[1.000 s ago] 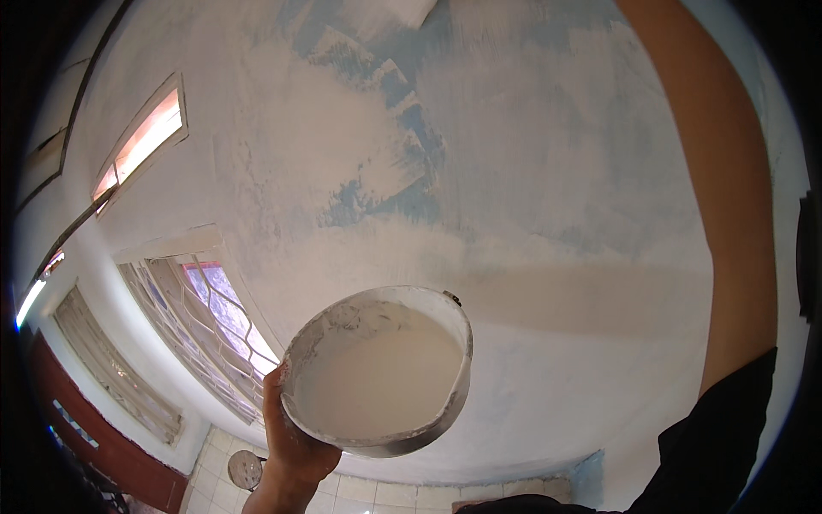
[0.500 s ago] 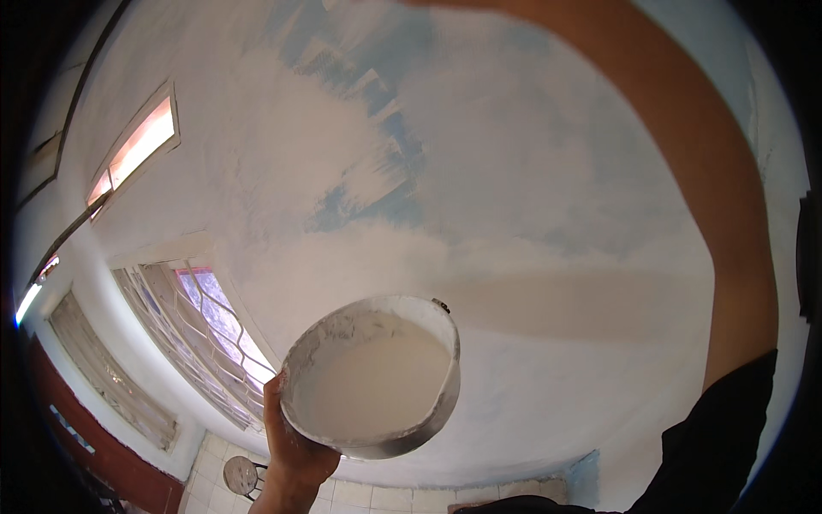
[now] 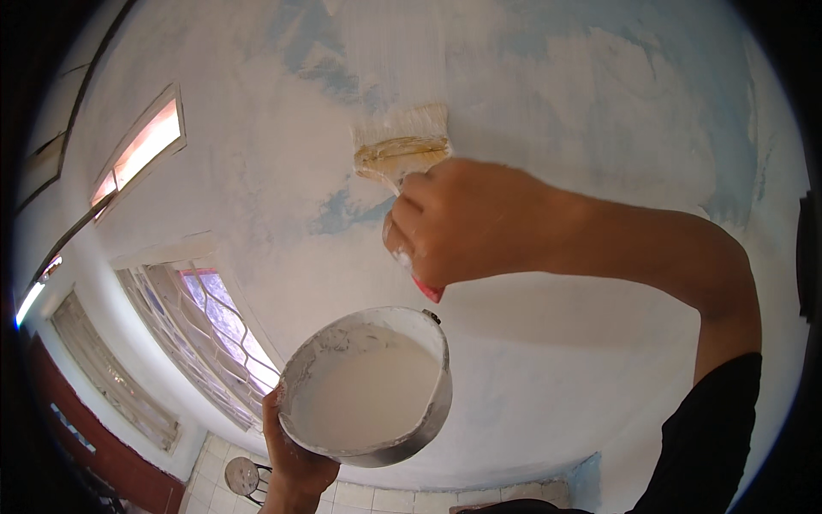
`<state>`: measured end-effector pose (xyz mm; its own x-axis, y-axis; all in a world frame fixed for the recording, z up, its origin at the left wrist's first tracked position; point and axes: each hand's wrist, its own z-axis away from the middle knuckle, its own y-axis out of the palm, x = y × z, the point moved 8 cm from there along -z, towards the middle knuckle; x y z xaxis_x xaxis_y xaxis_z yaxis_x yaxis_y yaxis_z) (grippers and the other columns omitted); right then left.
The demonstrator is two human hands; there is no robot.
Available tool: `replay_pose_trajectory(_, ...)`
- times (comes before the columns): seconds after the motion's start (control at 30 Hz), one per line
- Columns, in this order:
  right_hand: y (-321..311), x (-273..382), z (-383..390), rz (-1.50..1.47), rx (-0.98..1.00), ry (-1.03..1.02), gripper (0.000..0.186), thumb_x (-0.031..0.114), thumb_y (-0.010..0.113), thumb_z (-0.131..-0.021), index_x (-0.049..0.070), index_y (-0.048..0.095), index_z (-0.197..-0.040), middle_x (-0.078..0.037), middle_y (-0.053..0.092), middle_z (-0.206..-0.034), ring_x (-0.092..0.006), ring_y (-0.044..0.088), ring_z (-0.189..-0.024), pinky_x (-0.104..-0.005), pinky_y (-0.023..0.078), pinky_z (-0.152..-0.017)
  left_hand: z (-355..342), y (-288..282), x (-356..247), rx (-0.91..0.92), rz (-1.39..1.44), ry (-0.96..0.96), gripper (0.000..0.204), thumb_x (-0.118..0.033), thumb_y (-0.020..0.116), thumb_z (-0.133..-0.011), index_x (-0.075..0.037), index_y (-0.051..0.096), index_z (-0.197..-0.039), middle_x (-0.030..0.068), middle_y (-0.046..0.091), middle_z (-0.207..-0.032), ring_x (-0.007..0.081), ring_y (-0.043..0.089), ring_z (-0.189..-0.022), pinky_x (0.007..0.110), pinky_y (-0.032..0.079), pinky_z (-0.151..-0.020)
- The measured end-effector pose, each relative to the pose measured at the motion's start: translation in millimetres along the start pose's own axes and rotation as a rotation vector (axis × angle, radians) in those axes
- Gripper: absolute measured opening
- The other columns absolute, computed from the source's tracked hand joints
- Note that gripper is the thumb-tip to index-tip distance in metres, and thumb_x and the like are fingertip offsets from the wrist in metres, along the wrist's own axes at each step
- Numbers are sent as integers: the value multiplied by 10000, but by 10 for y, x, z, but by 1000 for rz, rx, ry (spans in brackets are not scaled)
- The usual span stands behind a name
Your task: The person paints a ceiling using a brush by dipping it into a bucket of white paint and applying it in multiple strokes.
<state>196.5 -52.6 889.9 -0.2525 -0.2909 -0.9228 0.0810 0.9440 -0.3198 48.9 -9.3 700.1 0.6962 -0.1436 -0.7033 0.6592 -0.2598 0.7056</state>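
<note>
Up against the ceiling, the right hand has its grip wrapped round a wide paintbrush, bristles pressed flat just above the paint bucket. The left hand cups that bucket from underneath. It's pretty full of white paint, so any tilt could slop it over, and drips off the brush look likely.

Right hand seemingly hides most brush handle.

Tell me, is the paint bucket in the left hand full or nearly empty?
Fairly full. The bucket, held from below by the left hand, shows a broad level pool of white paint covering its inside, with only a smeared band of wall bare below the rim.
</note>
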Motion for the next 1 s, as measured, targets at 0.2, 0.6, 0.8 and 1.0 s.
replay_pose_trajectory(0.2,-275,-209,-28,-205,-9,122,168,91,685,-647,77,668,-813,-26,581,-614,-154,569,-564,-260,472,-489,65,11,-59,60,-184,95,520,-471,330,-881,-97,489,-1204,60,543,-1159,217,503,-1085,380,413,-906)
replay_pose_trajectory(0.6,35,-746,-26,-649,120,427,175,182,654,-758,22,618,-697,-104,481,-477,-191,392,-415,-300,373,-461,116,160,212,69,-271,-52,579,-494,375,-836,-86,450,-1239,81,512,-1185,236,492,-1087,384,397,-908)
replay_pose_trajectory(0.8,-295,-993,-238,-194,303,544,161,171,628,-778,15,635,-738,-99,596,-667,-222,560,-602,-302,454,-590,93,254,287,112,-239,-70,592,-497,388,-826,-86,444,-1249,75,511,-1188,226,483,-1101,382,396,-909)
replay_pose_trajectory(1.0,-299,-629,-244,-36,51,231,148,162,658,-699,55,655,-800,-73,615,-725,-191,593,-673,-284,495,-618,74,237,310,128,-247,-63,585,-485,382,-832,-85,438,-1254,74,508,-1196,223,478,-1107,376,390,-915)
